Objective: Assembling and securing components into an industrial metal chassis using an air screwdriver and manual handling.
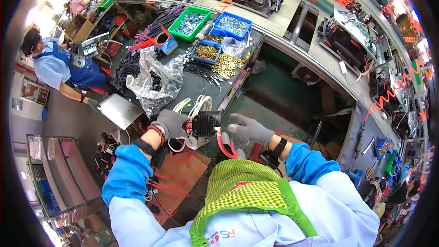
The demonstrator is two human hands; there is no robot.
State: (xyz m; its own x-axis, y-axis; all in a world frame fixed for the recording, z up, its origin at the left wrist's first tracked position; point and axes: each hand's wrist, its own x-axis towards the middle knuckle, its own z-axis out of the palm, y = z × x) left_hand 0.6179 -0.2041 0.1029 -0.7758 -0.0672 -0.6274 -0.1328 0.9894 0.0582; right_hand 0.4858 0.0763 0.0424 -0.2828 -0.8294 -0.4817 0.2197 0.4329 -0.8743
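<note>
My left hand [170, 124], in a grey glove, is closed round the left end of a black finned motor-like unit [206, 124]. Coiled white cables [200, 105] rise behind the unit, and a red tube [223, 145] hangs from its right end. To the right of the unit is my gloved right hand [250, 129], apart from it. Its fingers reach out to the left and hold nothing I can see; the tips are slightly blurred. Brown cardboard [187, 169] with red wires lies below my left forearm.
On the dark bench ahead, a crumpled plastic bag [157, 82] lies near bundled cables. Beyond it stand a green bin [190, 23] and a blue bin [232, 25] of small parts, beside brass rings [227, 66]. A co-worker [68, 64] at left holds a metal panel [120, 110].
</note>
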